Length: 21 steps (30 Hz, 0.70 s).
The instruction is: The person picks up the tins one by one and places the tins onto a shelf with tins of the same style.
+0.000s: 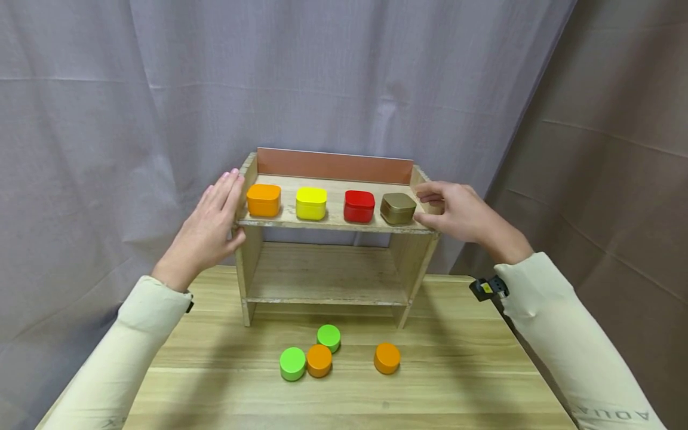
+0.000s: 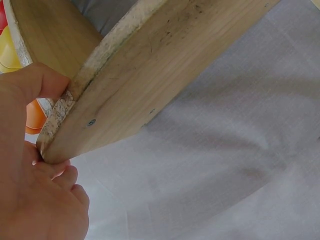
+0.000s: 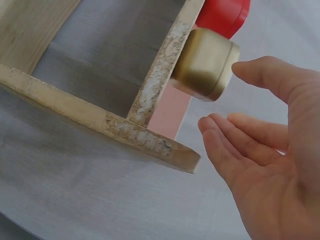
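Grey curtain [image 1: 322,71] behind, wooden table [image 1: 457,400] below, and here stands the shelf [image 1: 328,272], a two-board wooden unit with a rust-coloured strip [image 1: 333,165] along its back. Four tins on the upper board, one of each colour, left to right: orange tin [image 1: 263,200], yellow tin [image 1: 310,203], red tin [image 1: 359,206], gold tin [image 1: 398,209]. Down on the table, in front of the shelf, four discs: two green discs [image 1: 292,364], two orange discs [image 1: 387,358]; three sit close together, one orange apart to the right.

And the left hand [image 1: 206,218]! It grips the shelf's left side, thumb at the front edge, fingers round the upper end. Over on the right, the right hand [image 1: 454,209] is parted, thumb well away from the fingers, nothing in its grasp, right beside the gold tin; whether the thumb touches, one cannot tell. Tight quarters there: the red tin stands close on the gold one's left, the shelf's right side wall rises on its right.
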Motion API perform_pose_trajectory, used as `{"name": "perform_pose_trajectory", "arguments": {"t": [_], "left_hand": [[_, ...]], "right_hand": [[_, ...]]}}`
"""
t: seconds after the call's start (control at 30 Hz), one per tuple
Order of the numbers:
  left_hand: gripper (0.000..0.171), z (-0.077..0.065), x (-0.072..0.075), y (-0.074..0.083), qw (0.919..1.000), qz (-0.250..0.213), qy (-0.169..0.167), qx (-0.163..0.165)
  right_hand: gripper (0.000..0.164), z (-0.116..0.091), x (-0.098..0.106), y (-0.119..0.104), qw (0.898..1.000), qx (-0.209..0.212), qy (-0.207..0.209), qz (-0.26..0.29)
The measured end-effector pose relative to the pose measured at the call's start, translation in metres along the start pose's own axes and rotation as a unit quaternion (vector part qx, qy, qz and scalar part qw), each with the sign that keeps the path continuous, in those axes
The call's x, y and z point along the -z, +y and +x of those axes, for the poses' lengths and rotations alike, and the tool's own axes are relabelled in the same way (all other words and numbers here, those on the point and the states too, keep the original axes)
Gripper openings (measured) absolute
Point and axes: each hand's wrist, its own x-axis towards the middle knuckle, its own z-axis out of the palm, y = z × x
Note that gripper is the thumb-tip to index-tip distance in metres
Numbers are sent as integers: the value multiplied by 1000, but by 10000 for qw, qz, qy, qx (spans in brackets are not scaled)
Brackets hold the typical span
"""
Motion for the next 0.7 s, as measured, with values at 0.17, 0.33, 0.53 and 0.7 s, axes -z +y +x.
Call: {"name": "perform_pose_trajectory", "arguments": {"t": [0.17, 0.33, 0.53, 0.7], "left_hand": [[96, -1, 1, -1, 10000, 14, -25, 43], [95, -1, 0, -1, 10000, 15, -45, 52], [96, -1, 0, -1, 10000, 32, -14, 18], [96, -1, 1, -1, 10000, 52, 7, 4]], "right_hand": [[52, -11, 4, -5, 9999, 80, 99, -90], [55, -25, 7, -7, 9987, 316, 153, -381], [54, -42, 0, -4, 9966, 680, 223, -406], [54, -54, -11, 1, 9949, 907, 252, -374]]}}
